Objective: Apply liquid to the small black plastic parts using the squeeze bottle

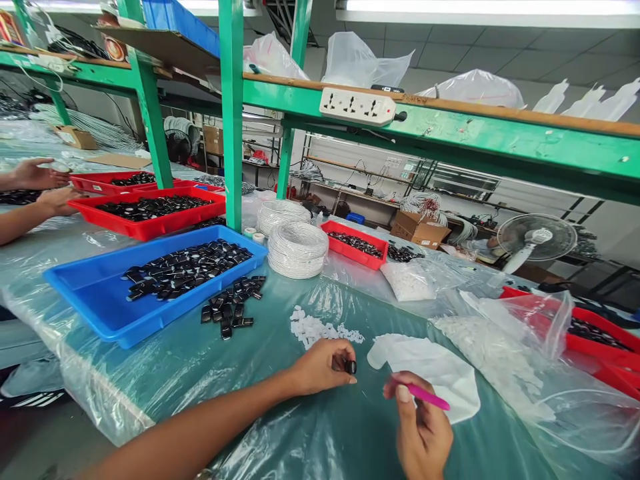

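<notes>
Between the thumb and fingers of my left hand (320,367) is a small glossy black plastic part (351,367), its end facing right. My right hand (423,427) grips a pink pen-like tool (425,396); the kind of tip is hidden by the fingers. Just beyond my left hand lies a loose pile of small white plastic pieces (320,328). A white sheet (450,380) lies behind my right hand. To the left, black parts (230,307) lie loose on the table beside a blue tray (95,293) that holds many more.
Coils of white cable (298,250) stand at mid-table, near a red tray (370,259). Bags of white pieces (500,353) lie on the right. A green post (231,133) rises behind the blue tray. At far left, another person's hands (45,183) are beside red trays (145,230).
</notes>
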Motion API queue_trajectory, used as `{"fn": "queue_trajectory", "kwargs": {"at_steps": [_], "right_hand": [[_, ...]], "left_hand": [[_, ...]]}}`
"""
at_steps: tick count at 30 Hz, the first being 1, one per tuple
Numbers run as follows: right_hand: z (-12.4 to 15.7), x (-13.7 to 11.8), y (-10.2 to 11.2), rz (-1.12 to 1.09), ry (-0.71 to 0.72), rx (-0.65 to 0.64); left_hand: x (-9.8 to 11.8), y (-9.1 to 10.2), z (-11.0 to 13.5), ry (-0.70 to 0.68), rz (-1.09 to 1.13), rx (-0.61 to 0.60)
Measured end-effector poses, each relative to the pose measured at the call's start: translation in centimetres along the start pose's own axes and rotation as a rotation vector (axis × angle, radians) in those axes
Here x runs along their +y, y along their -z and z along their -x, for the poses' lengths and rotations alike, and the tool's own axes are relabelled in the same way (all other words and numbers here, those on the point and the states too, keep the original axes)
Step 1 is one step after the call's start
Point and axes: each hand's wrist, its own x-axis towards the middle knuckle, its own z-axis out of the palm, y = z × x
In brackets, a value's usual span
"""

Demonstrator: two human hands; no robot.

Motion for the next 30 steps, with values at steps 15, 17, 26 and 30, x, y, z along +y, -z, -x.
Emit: {"fn": "queue_trajectory", "kwargs": {"at_steps": [15,17,26,30], "right_hand": [[0.4,0.2,-0.4,-0.11,-0.027,-0.153],[0.3,0.2,-0.5,-0.099,-0.015,-0.169],[0.2,-0.1,-0.5,-0.062,-0.052,-0.202],[0.1,-0.2,-0.3,0.01,0.025,-0.241]], "left_hand": [[1.3,0.2,0.3,-0.097,-0.207,0.087],[1.3,0.1,0.3,-0.106,-0.215,0.091],[1.3,0.1,0.4,-0.098,-0.253,0.088],[1.0,0.1,0.3,-0.105,-0.27,0.091]]}}
